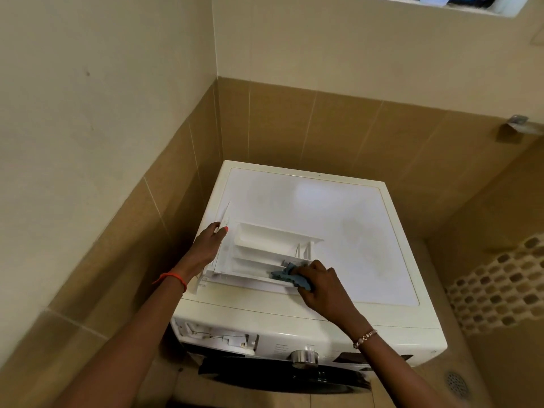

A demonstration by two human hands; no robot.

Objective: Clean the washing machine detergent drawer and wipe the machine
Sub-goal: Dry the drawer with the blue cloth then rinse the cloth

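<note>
Left hand (210,241) gripping the detergent drawer (265,257) atop the washing machine (323,207), the right hand (319,285) clutches a blue cloth (290,276); pressing into compartment corners should lift residue best.

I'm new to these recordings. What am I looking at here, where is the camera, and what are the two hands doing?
There is no robot here. A person wears one wide-angle camera on the head, so you look down along their own arms. The white box is a washing machine standing in a tiled corner. Its detergent drawer is out and lies on the machine's top. The empty slot shows on the front, left of the silver dial. The left hand grips the drawer's left end. The right hand holds a blue cloth pressed into the drawer's nearest compartment.
</note>
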